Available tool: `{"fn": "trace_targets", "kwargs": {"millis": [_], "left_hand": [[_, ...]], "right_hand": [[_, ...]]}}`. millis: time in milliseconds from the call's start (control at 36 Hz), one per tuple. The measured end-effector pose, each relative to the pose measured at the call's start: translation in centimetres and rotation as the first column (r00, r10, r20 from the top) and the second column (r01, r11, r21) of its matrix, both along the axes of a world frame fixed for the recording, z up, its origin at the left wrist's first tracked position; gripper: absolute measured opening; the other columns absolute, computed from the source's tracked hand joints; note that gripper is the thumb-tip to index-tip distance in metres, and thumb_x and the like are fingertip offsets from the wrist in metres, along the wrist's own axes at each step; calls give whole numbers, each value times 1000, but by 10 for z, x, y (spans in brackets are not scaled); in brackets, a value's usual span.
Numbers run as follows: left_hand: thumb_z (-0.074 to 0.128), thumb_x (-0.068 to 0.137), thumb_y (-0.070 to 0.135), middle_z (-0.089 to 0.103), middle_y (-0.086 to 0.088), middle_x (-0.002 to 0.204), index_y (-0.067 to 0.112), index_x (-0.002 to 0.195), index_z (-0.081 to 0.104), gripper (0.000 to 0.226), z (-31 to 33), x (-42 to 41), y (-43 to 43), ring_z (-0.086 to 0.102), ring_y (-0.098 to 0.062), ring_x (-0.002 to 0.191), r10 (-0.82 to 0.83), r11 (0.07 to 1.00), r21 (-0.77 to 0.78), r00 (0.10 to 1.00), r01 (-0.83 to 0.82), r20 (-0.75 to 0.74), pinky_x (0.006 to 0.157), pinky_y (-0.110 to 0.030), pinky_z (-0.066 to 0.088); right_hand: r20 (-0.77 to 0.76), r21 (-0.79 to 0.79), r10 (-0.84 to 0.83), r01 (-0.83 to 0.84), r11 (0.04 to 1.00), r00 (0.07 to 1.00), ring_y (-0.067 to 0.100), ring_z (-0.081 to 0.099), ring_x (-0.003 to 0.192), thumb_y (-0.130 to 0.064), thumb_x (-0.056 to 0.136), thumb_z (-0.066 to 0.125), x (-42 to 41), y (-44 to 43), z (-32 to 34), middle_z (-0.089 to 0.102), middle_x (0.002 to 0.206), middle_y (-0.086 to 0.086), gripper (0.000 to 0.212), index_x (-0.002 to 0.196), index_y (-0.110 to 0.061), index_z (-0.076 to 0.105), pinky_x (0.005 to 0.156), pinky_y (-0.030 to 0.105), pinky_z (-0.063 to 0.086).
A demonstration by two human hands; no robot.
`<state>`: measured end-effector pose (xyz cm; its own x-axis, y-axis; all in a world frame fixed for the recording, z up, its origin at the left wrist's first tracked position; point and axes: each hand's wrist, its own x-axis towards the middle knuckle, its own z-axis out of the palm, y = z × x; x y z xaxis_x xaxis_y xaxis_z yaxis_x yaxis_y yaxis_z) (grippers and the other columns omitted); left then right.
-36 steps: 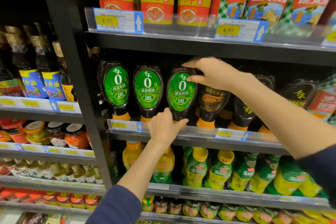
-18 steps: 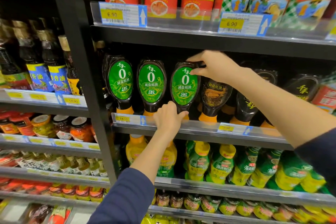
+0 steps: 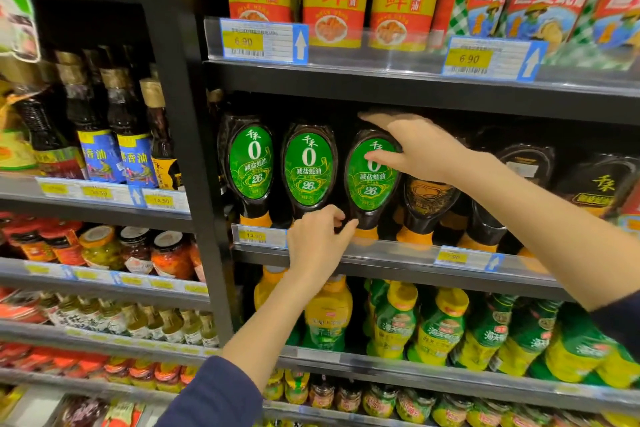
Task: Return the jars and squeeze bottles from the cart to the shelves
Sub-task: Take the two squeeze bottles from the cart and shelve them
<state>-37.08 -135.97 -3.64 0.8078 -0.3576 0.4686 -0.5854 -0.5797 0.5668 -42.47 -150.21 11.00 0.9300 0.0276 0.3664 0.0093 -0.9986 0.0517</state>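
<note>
Gripping green-label squeeze bottle, right hand top, left hand base

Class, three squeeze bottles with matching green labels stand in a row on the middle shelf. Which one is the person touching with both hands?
The rightmost green-label bottle: the right hand covers its top and the left hand pinches its neck. The other two stand untouched.

A grocery shop aisle: stocked shelves of sauce bottles, price tags, probably condiments.
</note>
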Motion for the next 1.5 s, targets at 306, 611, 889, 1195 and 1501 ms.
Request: {"fn": "trace_targets", "kwargs": {"millis": [306,611,889,1195,1501], "left_hand": [[64,79,51,65,-5,116,10,125,54,63,-6,40,55,61,-20,108,88,995,-39,996,-89,-6,86,-36,50],[61,73,65,67,-8,92,13,85,47,55,3,50,35,63,-30,94,156,967,214,984,-134,-87,63,-33,38],[61,76,61,65,-9,88,13,76,40,52,0,57,39,61,-31,89,79,980,188,995,-65,-67,66,-36,38],[62,73,62,65,-9,89,13,76,40,54,2,57,40,61,-31,89,83,983,171,994,-70,-69,65,-36,38],[59,81,56,65,-11,101,8,92,52,51,9,49,43,60,-33,98,78,967,251,993,-53,-91,72,-38,44]], "right_hand": [[-161,87,46,-32,996,986,23,35,137,-44,90,51,42,31,13,33,152,2,62,145,-24,30,109,31,30],[-204,313,0,65,948,979,15,52,105,-44,85,60,61,32,17,52,131,7,54,134,-28,45,86,23,36],[-178,313,-75,129,941,981,13,52,106,-49,81,61,61,36,16,56,127,1,58,133,-29,48,83,22,35],[-164,285,-121,164,944,979,17,51,119,-50,83,59,55,44,17,52,135,-1,56,135,-31,46,83,21,34],[-139,97,-176,190,977,974,26,39,133,-41,93,49,44,58,13,39,148,5,55,143,-23,35,104,33,35]]}}
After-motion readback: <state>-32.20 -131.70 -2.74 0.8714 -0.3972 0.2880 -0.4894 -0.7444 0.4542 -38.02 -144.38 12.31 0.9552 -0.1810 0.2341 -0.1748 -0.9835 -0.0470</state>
